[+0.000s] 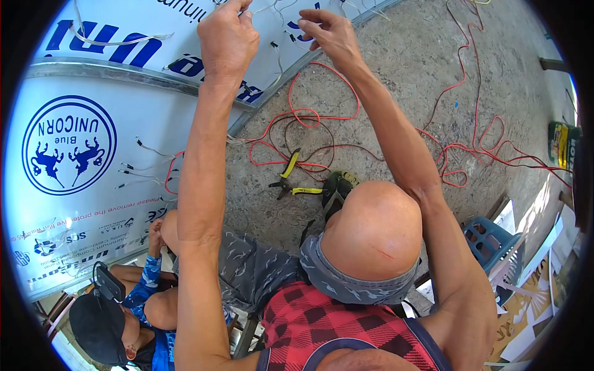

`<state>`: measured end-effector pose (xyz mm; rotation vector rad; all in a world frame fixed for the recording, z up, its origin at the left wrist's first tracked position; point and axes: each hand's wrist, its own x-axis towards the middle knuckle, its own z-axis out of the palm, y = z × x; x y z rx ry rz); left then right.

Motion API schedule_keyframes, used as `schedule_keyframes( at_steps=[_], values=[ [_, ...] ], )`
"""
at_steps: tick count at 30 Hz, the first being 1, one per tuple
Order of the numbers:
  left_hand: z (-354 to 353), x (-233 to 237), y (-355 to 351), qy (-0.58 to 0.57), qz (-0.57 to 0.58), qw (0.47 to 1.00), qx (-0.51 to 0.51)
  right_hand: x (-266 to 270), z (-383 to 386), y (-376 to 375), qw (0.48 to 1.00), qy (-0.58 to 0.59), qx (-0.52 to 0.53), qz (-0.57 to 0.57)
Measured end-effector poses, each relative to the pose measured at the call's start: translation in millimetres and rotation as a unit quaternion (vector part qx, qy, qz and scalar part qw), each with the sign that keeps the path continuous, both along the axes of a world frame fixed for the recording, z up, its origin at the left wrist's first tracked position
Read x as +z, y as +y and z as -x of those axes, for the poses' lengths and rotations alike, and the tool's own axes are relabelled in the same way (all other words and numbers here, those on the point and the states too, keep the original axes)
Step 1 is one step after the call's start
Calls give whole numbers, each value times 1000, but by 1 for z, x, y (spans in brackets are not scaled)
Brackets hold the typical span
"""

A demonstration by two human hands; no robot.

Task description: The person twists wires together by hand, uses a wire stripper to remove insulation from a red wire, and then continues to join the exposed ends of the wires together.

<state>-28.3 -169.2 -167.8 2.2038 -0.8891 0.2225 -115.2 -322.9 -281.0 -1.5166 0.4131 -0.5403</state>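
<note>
At the top of the head view, my left hand (228, 38) is closed over the upper blue-and-white panel (179, 37), its fingertips pinched at the frame's edge; what they hold is too small to name. To its right, my right hand (331, 38) hangs above the panel's metal edge with its fingers apart and nothing visible between them. Thin white wires (276, 59) with dark tips stick out of the panel between the two hands. Another bundle of white wires (117, 42) lies on the panel at the upper left.
Yellow-handled pliers (288, 176) lie open on the concrete floor by my shoe (337, 188), among red wires (266, 143). A lower panel (80, 204) stands at left. Another person in a black cap (96, 324) sits at lower left. A blue plastic chair (489, 241) is at right.
</note>
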Motion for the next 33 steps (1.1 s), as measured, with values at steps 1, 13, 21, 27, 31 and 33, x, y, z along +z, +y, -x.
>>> schedule_keyframes(
  at_steps=[1,13,21,27,31,33],
  values=[
    [-3,-1,0,-2,-40,999,-4,-1,-9,2,1000,-3,-1,-2],
    [-23,-19,-18,-145,-213,965,-49,-1,-16,-11,945,-115,69,-298],
    [29,-14,-33,147,-23,988,-35,4,12,-15,977,-105,64,-176],
    [13,-40,-50,286,62,955,-51,16,25,-1,989,-78,-4,-125],
    [12,-53,-45,260,116,958,-40,11,24,7,986,-58,-30,-154],
    [14,-59,-41,243,126,961,-34,10,22,11,984,-21,-44,-171]
  ],
)
